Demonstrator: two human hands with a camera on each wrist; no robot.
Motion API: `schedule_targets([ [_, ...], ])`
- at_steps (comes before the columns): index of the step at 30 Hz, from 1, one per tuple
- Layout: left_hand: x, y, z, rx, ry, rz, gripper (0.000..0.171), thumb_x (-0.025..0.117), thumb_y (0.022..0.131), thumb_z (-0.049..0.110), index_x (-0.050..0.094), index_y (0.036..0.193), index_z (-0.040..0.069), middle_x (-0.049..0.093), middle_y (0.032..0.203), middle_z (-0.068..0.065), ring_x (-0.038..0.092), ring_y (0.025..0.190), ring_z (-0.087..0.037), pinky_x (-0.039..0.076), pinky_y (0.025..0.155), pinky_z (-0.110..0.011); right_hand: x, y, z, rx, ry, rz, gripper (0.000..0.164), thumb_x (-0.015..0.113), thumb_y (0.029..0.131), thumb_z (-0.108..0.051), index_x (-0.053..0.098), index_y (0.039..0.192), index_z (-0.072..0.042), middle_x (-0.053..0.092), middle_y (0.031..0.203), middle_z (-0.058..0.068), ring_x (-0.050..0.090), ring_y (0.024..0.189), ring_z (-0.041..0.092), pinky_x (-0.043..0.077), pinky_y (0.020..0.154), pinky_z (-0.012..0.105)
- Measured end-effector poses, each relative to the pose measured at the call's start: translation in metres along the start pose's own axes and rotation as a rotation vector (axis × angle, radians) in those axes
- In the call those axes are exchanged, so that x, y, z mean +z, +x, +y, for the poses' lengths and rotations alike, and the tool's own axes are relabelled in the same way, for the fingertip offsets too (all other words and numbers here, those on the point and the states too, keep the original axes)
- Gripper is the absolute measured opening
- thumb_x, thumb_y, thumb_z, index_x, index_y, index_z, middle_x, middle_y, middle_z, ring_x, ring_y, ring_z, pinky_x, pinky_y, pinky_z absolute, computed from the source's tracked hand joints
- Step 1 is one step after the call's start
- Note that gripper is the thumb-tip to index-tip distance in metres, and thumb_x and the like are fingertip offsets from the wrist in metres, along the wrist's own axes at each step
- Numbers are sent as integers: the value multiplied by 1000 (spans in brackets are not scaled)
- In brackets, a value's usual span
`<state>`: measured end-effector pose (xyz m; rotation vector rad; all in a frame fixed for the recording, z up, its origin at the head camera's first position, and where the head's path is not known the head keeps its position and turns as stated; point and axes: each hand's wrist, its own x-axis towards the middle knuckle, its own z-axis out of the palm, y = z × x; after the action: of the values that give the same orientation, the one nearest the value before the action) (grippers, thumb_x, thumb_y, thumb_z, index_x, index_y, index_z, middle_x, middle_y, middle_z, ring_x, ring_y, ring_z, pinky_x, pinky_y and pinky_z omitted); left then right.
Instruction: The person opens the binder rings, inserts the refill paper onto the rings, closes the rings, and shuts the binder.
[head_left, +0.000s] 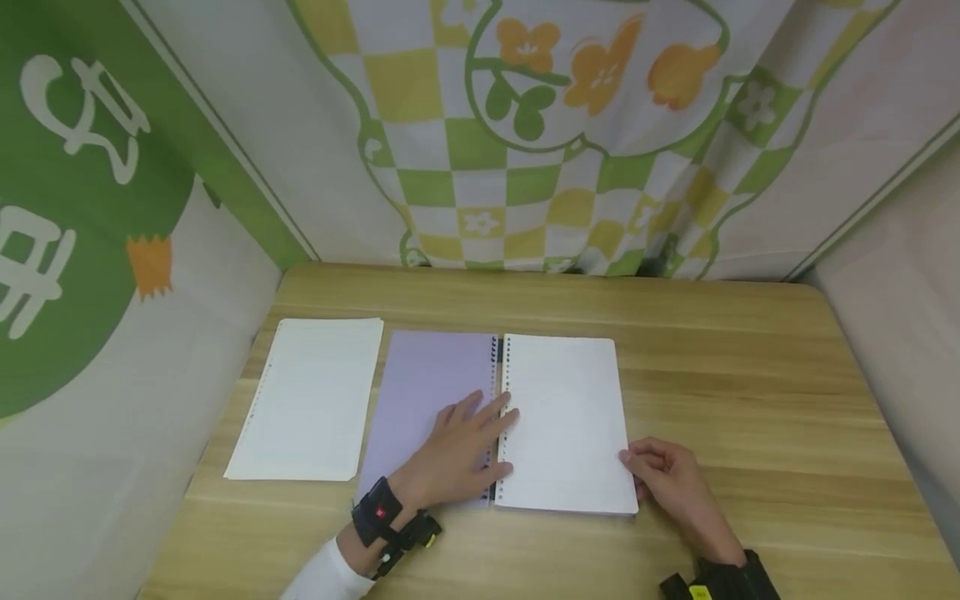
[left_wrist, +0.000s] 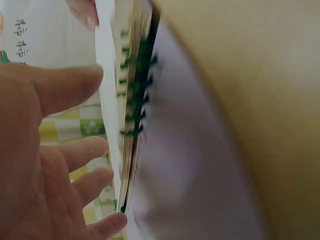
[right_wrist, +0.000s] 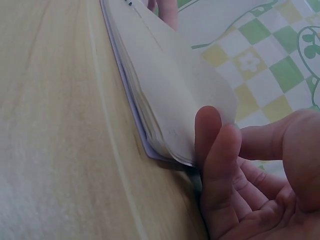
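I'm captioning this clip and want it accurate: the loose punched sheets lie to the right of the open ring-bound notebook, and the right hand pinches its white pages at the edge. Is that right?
Not quite: the loose punched sheets lie to the left of the open ring-bound notebook, as the head view shows. The right hand does pinch its white pages.

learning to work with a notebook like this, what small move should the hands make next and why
Probably a gentle lift of the paper with the right hand: it pinches the right edge, near the lower corner, while the left hand lies spread over the binding rings, seemingly well placed to steady the notebook.
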<state>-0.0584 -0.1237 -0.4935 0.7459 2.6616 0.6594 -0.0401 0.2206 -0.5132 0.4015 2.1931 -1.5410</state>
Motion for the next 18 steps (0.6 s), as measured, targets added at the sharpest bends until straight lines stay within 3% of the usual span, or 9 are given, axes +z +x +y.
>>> schedule_targets([
  [5,12,-16,6,47,38,-55,77,65,103,50,37,168,20,20,179,-5,13,163,-49,20,126,-72,-2,0,1,-48,-37,12,29,71,104,-17,69,121,7,77,85,8,60,60,15,52,55,26],
  [18,20,-26,9,47,34,-63,74,58,106,51,34,169,20,16,180,-5,8,164,-50,17,125,-75,-7,-3,-1,-95,-41,-31,32,73,104,-23,70,119,4,68,72,5,52,55,12,46,49,26],
])
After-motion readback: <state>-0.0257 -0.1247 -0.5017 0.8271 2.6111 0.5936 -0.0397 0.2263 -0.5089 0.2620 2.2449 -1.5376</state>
